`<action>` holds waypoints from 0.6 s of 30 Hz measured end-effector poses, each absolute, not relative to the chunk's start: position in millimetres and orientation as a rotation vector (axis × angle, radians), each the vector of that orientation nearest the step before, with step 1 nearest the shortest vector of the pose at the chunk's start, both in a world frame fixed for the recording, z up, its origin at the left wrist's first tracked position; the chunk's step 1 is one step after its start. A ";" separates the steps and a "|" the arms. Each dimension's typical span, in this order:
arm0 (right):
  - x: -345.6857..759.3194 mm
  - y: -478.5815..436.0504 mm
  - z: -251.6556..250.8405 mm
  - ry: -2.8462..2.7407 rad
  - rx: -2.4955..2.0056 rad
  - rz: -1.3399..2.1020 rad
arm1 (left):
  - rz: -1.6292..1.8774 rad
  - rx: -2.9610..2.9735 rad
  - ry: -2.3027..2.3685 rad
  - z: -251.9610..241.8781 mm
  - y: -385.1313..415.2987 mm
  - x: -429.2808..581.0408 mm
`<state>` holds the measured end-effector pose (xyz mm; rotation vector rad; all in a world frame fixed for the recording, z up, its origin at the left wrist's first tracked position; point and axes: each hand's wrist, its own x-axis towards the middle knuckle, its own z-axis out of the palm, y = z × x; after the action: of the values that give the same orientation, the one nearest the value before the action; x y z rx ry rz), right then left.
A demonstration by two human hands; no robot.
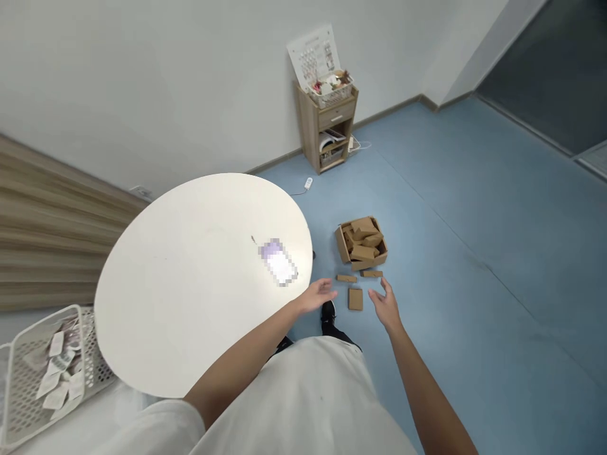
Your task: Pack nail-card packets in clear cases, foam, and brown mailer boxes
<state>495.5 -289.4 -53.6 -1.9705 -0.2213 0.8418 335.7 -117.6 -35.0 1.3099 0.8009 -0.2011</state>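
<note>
Both of my hands reach forward with nothing in them. My left hand is over the right edge of the white round table, its fingers apart and slightly curled. To the right, my right hand hangs above the floor, thumb and fingers spread. Below and between them a small square cardboard box lies on the floor. Two flat cardboard boxes, one on the left and one on the right, lie just beyond it. Behind these stands an open carton filled with several small brown boxes.
A blurred-out phone-like object lies on the table. A wooden cabinet with a white basket on top stands by the wall. A power strip lies on the blue floor. Another white basket with packets is at lower left.
</note>
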 end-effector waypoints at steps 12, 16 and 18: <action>337.4 -162.2 0.1 -0.912 -1.723 1.124 | 0.571 1.237 1.211 18.9 -88.0 108.4; 269.9 -129.1 5.0 -1.073 -1.637 1.231 | 0.708 1.176 1.349 9.6 -98.5 39.4; 236.9 -118.9 3.7 -1.132 -1.622 1.291 | 0.741 1.132 1.406 3.2 -105.3 8.6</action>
<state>236.9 -118.9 3.7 -1.6220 -1.1322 1.2915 8.6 -105.3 3.2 1.1319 1.4065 0.7414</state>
